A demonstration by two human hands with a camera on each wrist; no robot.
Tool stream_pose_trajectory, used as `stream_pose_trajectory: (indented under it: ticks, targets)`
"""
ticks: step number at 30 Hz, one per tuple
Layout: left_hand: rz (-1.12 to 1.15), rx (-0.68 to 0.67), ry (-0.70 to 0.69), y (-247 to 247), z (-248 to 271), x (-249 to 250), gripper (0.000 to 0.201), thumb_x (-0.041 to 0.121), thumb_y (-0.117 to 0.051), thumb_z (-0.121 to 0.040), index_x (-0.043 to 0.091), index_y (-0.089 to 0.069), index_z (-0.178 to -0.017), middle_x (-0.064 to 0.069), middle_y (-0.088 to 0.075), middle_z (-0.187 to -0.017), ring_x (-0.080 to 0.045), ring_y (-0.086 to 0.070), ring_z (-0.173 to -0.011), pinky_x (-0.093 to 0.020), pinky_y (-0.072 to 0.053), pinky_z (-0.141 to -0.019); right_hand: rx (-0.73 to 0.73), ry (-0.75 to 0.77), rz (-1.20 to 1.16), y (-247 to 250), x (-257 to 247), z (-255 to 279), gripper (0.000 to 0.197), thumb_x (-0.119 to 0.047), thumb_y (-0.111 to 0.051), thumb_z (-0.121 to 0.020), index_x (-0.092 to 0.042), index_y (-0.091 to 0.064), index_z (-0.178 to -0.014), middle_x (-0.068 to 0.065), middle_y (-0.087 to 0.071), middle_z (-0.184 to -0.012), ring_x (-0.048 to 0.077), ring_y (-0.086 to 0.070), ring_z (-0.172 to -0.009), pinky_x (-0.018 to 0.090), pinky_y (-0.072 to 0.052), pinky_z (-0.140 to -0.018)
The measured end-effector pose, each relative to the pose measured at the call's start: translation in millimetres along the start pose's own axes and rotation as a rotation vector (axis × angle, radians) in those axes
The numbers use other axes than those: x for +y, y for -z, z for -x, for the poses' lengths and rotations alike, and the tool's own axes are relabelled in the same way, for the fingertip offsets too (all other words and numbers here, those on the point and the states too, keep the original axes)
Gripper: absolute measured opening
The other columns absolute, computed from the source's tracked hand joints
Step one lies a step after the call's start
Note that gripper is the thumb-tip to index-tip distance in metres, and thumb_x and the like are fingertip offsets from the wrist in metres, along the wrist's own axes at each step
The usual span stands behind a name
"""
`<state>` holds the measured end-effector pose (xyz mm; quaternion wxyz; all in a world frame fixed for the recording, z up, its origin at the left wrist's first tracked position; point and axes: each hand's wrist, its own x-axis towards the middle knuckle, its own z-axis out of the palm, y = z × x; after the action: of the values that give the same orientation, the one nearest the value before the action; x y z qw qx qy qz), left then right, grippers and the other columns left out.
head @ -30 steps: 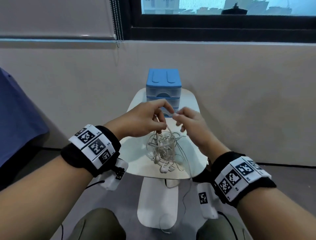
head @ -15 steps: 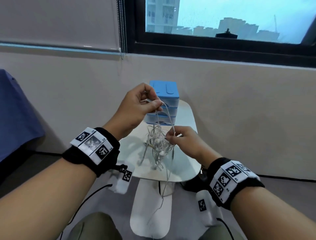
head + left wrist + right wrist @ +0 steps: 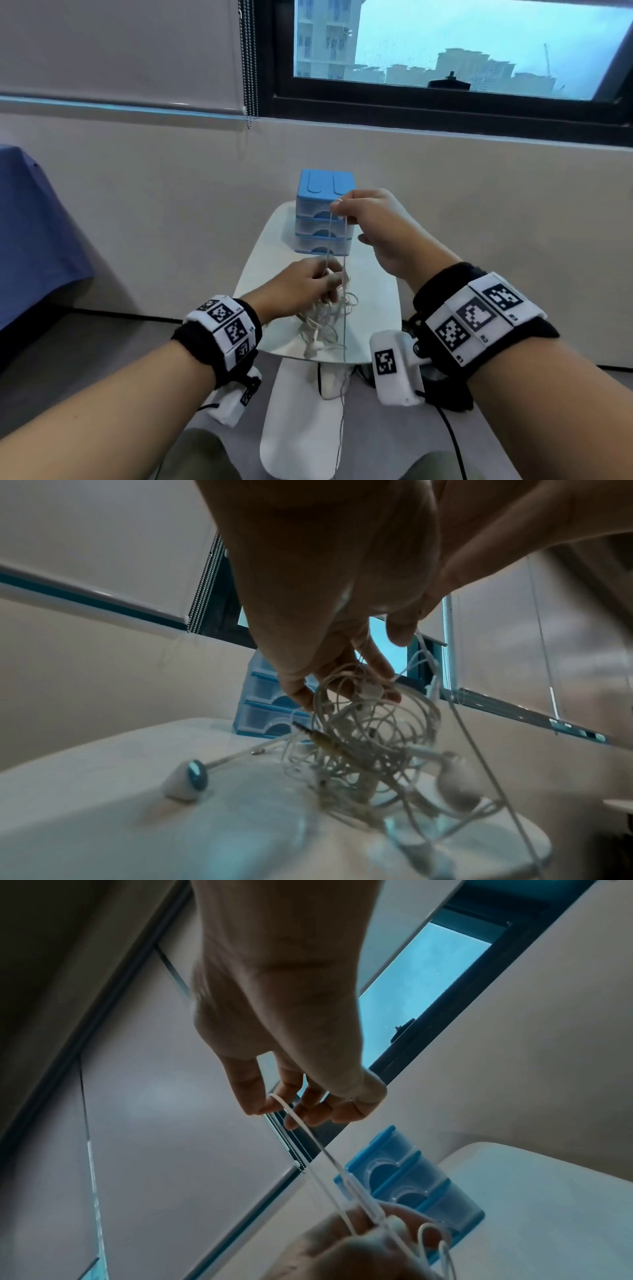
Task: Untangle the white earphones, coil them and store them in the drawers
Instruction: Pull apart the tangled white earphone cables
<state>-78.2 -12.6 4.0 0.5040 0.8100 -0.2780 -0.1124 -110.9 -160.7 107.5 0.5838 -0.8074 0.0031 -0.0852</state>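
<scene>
The white earphones (image 3: 325,317) lie as a tangled bundle on the small white table (image 3: 376,308), partly lifted. My left hand (image 3: 334,284) is low over the bundle and grips its top strands; in the left wrist view the fingers (image 3: 373,669) curl into the loops (image 3: 369,745), with a jack plug (image 3: 322,739) and an earbud (image 3: 186,777) sticking out. My right hand (image 3: 337,204) is raised in front of the blue drawers (image 3: 323,192) and pinches a loop of cable (image 3: 274,1099) that runs taut down to the left hand (image 3: 359,1245). All drawers look closed.
One cable strand (image 3: 342,394) dangles over the table's front edge towards the white pedestal base (image 3: 301,438). The drawers stand at the table's far end against the wall. A blue cloth (image 3: 34,240) is at the left, and a blind's bead chain (image 3: 248,68) hangs by the window.
The hands have swapped heights: my left hand came down from holding a strand up and now grips the bundle, while my right hand rose with a loop of cable. The head view tilted up.
</scene>
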Motion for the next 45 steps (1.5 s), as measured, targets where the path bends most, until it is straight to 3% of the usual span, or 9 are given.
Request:
stream_pose_trajectory:
  ticks: [6,11,13,16,24,31,39,42,45]
  targets:
    - [0.166,-0.064,-0.038,-2.7,-2.5,10.4,0.03,0.017,-0.062,-0.085,0.009,-0.064,-0.114,0.009,-0.067,-0.076,-0.012,-0.06,-0.079,-0.028,-0.05,-0.081,-0.089,0.059,0.072,5.3,-14.1,6.8,0.02,-0.001,-0.054,-0.1,-0.015,-0.066,-0.108,0.004,-0.059,-0.089,0.015,-0.056,-0.078,0.027,-0.044,-0.066]
    - [0.141,-0.032,-0.03,0.8,-5.0,14.7,0.009,0.02,-0.074,-0.095,0.013,-0.07,-0.098,-0.001,-0.063,-0.073,-0.016,-0.061,-0.073,-0.035,-0.046,-0.072,-0.074,0.098,0.263,8.0,-17.6,4.6,0.021,-0.008,-0.049,-0.105,-0.022,-0.062,-0.114,0.014,-0.062,-0.097,0.018,-0.064,-0.06,0.051,-0.062,-0.072]
    - [0.092,-0.013,-0.012,-0.7,-5.9,14.2,0.012,0.023,-0.077,-0.092,0.012,-0.072,-0.093,0.002,-0.057,-0.067,-0.012,-0.055,-0.065,-0.03,-0.043,-0.067,-0.045,0.168,0.444,8.8,-19.6,2.3,0.021,-0.013,-0.048,-0.106,-0.025,-0.064,-0.112,0.012,-0.061,-0.102,0.024,-0.064,-0.064,0.037,-0.064,-0.062]
    - [0.025,-0.034,-0.025,-6.1,-4.4,13.2,0.015,0.025,-0.082,-0.088,0.012,-0.076,-0.093,0.009,-0.044,-0.058,-0.008,-0.04,-0.055,-0.021,-0.037,-0.058,0.01,0.296,0.56,7.6,-22.2,-2.9,0.021,-0.018,-0.048,-0.107,-0.024,-0.068,-0.108,0.001,-0.053,-0.086,0.015,-0.048,-0.057,0.014,-0.039,-0.044]
    - [-0.209,0.165,-0.019,-6.0,-11.2,4.2,0.011,0.033,-0.077,-0.086,0.029,-0.072,-0.077,0.016,-0.047,-0.052,-0.003,-0.041,-0.051,-0.034,-0.037,-0.07,0.1,0.61,0.88,18.8,-31.3,-9.4,0.012,-0.027,-0.062,-0.096,-0.023,-0.064,-0.108,-0.005,-0.051,-0.098,0.017,-0.052,-0.087,0.027,-0.037,-0.072]
    - [-0.283,0.46,-0.12,-1.9,-15.2,11.3,0.014,0.035,-0.069,-0.085,0.033,-0.063,-0.072,0.021,-0.053,-0.056,-0.007,-0.049,-0.058,-0.049,-0.048,-0.085,-0.328,0.199,1.281,37.2,-2.5,-0.5,0.032,-0.046,-0.073,-0.089,-0.017,-0.074,-0.104,0.0,-0.061,-0.092,0.021,-0.053,-0.091,0.031,-0.042,-0.074]
    - [-0.292,0.441,-0.203,-7.7,-17.1,13.8,0.014,0.035,-0.068,-0.089,0.029,-0.06,-0.08,0.016,-0.055,-0.06,-0.003,-0.049,-0.06,-0.046,-0.045,-0.085,-0.225,0.073,0.762,38.8,16.8,-3.7,0.032,-0.033,-0.062,-0.099,-0.012,-0.078,-0.082,0.001,-0.053,-0.064,0.017,-0.046,-0.06,0.018,-0.039,-0.049]
    - [-0.388,0.279,-0.123,-8.0,-16.2,4.0,0.016,0.036,-0.07,-0.091,0.033,-0.06,-0.079,0.016,-0.06,-0.065,-0.002,-0.056,-0.068,-0.045,-0.044,-0.091,-0.168,0.09,0.57,39.1,9.8,-3.3,0.031,-0.028,-0.064,-0.097,-0.009,-0.077,-0.076,0.012,-0.061,-0.073,0.029,-0.051,-0.071,0.027,-0.048,-0.066]
    - [-0.397,0.209,-0.102,-10.0,-14.9,-6.8,0.013,0.044,-0.065,-0.085,0.033,-0.063,-0.079,0.021,-0.062,-0.07,0.002,-0.057,-0.072,-0.048,-0.048,-0.089,-0.029,0.179,0.198,38.8,5.2,-3.4,0.033,-0.023,-0.062,-0.097,-0.004,-0.074,-0.074,0.011,-0.063,-0.081,0.015,-0.051,-0.076,0.029,-0.041,-0.071]
